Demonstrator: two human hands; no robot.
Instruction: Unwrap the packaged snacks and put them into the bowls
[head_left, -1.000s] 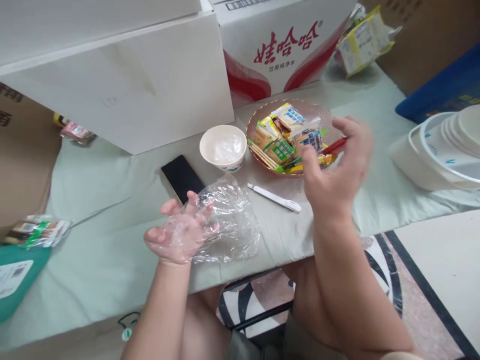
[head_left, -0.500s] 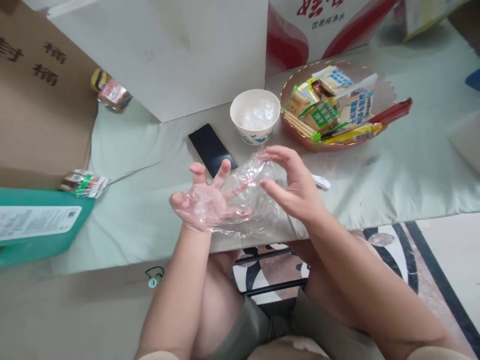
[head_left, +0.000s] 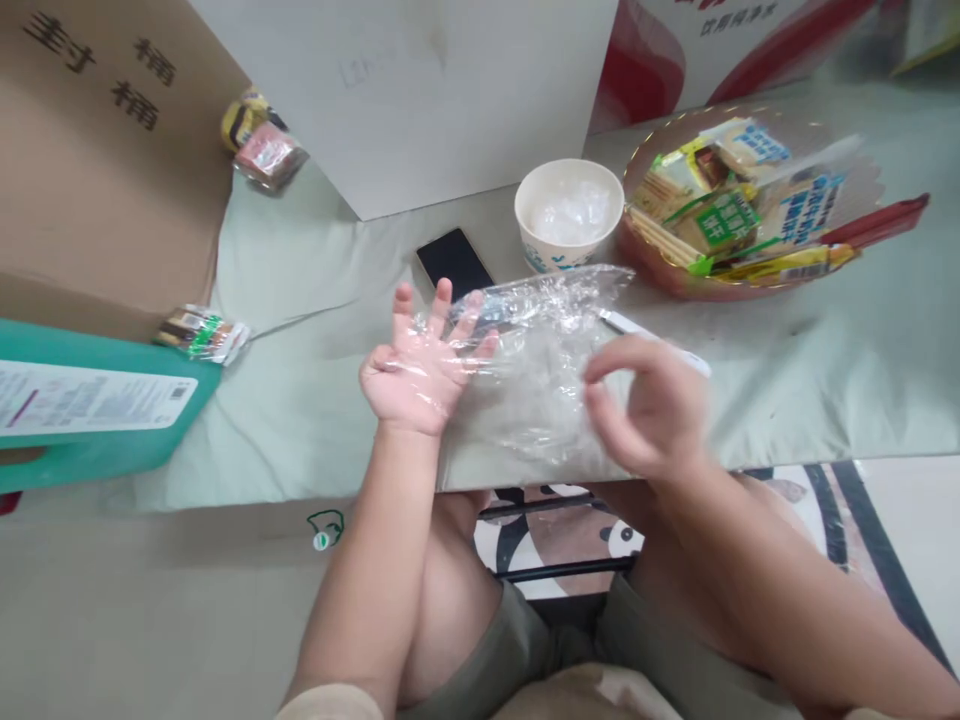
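Table (head_left: 315, 430), pale green cloth over it, wrinkled, a long crease running at left; fills most of the view. Floor (head_left: 150, 620) pale, smooth, below the near edge. Brown carton (head_left: 112, 200) at left, black characters printed on it. White box (head_left: 450, 100) at the back, faint scribble on its face. Right of it, a red-and-white carton (head_left: 652, 70), upper part cut off by the frame. Patterned mat (head_left: 570, 545) under the table, panda design, dark bars across it. Teal container (head_left: 112, 450) at far left, white label. Pinkish bowl (head_left: 671, 275) at back right, gold rim, heaped with wrapped snacks.

Clear plastic film (head_left: 540, 390) spans the space between the hands, crumpled, over the table's near part. Left hand (head_left: 420, 375): palm up, fingers spread, grasping nothing; film lies across palm and fingers. Right hand (head_left: 660, 400): blurred, thumb and forefinger curled together at the film's right side; cannot tell whether film is pinched.

Paper cup (head_left: 536, 245) beside the bowl, clear plastic inside. Dark phone (head_left: 456, 262) just left of the cup, partly under the film. Pink-wrapped packet (head_left: 268, 155) by the brown carton; green-banded packet (head_left: 202, 335) near the teal container. White slim tool (head_left: 637, 328) partly behind the right hand. Round tag (head_left: 322, 541) on green cord, below the table edge.
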